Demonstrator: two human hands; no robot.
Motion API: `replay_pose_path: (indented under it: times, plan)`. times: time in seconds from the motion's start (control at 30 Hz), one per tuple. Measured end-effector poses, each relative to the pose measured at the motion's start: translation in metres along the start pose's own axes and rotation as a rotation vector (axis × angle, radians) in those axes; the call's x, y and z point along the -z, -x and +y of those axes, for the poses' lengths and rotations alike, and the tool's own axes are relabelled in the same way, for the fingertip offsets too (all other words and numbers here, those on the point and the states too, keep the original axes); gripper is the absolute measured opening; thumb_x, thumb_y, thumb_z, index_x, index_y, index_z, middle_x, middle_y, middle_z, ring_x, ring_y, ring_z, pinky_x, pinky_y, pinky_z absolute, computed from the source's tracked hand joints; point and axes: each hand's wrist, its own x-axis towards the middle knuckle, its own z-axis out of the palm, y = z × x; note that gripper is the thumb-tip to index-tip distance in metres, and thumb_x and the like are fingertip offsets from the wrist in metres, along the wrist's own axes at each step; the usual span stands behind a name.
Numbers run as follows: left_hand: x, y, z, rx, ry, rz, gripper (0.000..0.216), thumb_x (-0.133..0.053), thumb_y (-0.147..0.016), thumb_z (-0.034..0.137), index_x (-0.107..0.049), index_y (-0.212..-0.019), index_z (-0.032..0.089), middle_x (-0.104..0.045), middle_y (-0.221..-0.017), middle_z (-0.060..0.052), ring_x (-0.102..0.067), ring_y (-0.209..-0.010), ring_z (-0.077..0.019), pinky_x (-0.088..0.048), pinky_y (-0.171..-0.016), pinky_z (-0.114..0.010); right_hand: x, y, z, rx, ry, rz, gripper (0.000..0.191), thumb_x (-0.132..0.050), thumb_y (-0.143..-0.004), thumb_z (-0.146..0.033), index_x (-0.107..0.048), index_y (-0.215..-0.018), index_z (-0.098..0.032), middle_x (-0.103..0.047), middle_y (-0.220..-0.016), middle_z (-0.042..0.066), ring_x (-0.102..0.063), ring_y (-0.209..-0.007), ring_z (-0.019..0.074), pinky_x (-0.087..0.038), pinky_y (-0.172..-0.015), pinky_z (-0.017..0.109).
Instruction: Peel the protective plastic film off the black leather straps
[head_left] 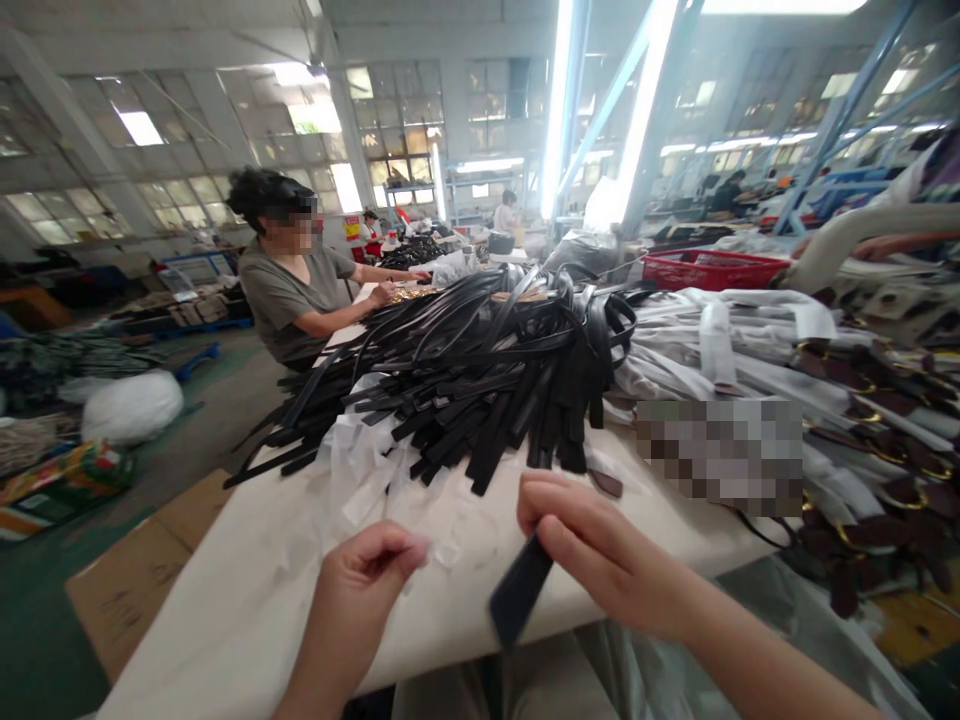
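My right hand is closed around a dark leather strap, whose wide flat end points down toward the table's near edge. My left hand has thumb and fingertips pinched together; whatever may be between them is too small to make out. Just past it lie crumpled pieces of thin white film on the white tabletop. A big heap of black straps spreads beyond both hands. A small brown leather tab lies by the right hand.
Wrapped white straps with brown ends and gold rings fill the right side. Behind them stands a red basket. A co-worker works at the table's far left side. A cardboard box sits left of the table.
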Motion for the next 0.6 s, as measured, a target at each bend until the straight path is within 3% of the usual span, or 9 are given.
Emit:
replay_pose_path:
  times: [0.07,0.17,0.43,0.6]
  plan:
    - [0.002,0.003,-0.001,-0.016,-0.017,-0.008,0.020,-0.071,-0.067,0.031,-0.065,-0.054,0.018,-0.057,-0.055,0.002,-0.052,-0.057,-0.0134,-0.041,-0.055,-0.020,0.003,-0.006,0.001,0.018,0.166,0.061,0.043,-0.033,-0.100,-0.046,-0.044,-0.069,-0.019,-0.045,-0.068,0.000,-0.047,-0.067,0.0143,-0.034,-0.062,0.026]
    - [0.004,0.009,-0.005,-0.032,-0.042,-0.005,0.016,-0.070,-0.064,0.028,-0.064,-0.052,0.018,-0.056,-0.054,0.002,-0.051,-0.056,-0.0135,-0.040,-0.055,-0.021,-0.001,-0.016,0.008,-0.002,0.408,0.070,0.041,-0.038,-0.099,-0.043,-0.049,-0.069,-0.018,-0.050,-0.064,0.001,-0.048,-0.063,0.0150,-0.030,-0.059,0.027]
    - [0.013,0.021,-0.016,0.031,-0.042,0.002,0.014,-0.072,-0.063,0.026,-0.064,-0.055,0.017,-0.059,-0.058,0.001,-0.053,-0.060,-0.0146,-0.041,-0.058,-0.022,-0.018,-0.024,-0.005,0.012,0.586,-0.258,0.017,-0.054,-0.094,-0.029,-0.062,-0.084,-0.018,-0.067,-0.075,0.002,-0.061,-0.066,0.0155,-0.029,-0.058,0.027]
    - [0.017,0.021,-0.017,0.059,-0.034,-0.013,0.014,-0.073,-0.061,0.025,-0.063,-0.054,0.018,-0.058,-0.057,0.002,-0.054,-0.059,-0.0146,-0.041,-0.058,-0.022,-0.029,-0.022,-0.007,0.050,0.604,-0.329,0.019,-0.051,-0.095,-0.029,-0.062,-0.084,-0.017,-0.069,-0.078,0.002,-0.062,-0.069,0.0155,-0.032,-0.061,0.028]
